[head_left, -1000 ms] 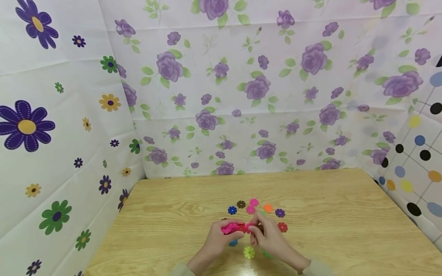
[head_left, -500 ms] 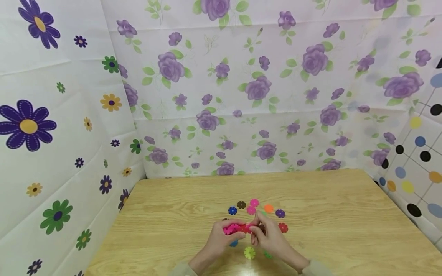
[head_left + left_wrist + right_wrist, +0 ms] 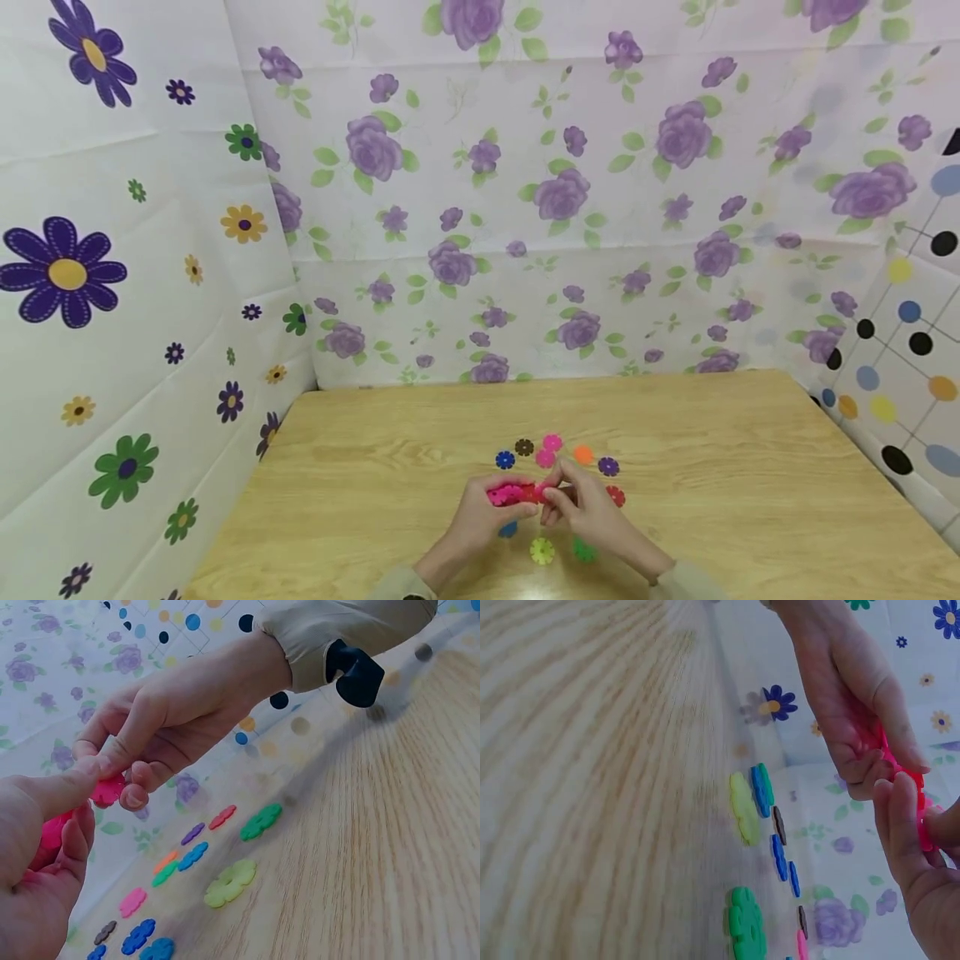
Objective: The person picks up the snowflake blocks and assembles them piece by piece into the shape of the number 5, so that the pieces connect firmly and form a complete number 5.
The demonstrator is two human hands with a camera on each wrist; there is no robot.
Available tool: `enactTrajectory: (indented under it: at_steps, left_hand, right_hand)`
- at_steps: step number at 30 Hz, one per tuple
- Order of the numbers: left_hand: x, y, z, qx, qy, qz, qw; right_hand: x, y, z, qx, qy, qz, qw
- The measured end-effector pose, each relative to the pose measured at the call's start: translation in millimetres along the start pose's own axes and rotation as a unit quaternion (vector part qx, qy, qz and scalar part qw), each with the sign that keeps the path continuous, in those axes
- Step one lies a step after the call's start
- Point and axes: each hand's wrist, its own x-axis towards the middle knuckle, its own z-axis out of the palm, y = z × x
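Wood-grain tabletop [image 3: 712, 475]: spread beneath my grip.
Left hand [image 3: 477, 510]: curled round pink-and-red notched discs [image 3: 506, 495], seemingly steadying them.
Right hand [image 3: 588, 504]: pinched a pink disc [image 3: 107, 791] alongside, perhaps for control.

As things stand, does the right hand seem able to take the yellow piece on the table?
Probably yes: the yellow piece lies uncovered on the table, with nothing visible between it and the right hand. But that hand pinches a pink piece, which it might need to release first.
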Motion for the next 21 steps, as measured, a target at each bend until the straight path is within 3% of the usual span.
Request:
enactTrajectory:
  at_steps: [10, 21]
  left_hand:
    - [6.4, -3.0, 1.6, 0.009, -0.004, 0.009, 0.9999]
    - [8.8, -7.6, -3.0, 0.02, 0.025, -0.019, 0.9993]
  right_hand:
    - [3, -1, -8, 0.005, -0.04, 0.044, 0.998]
    - [2, 4, -14, 0.009, -0.049, 0.077, 0.996]
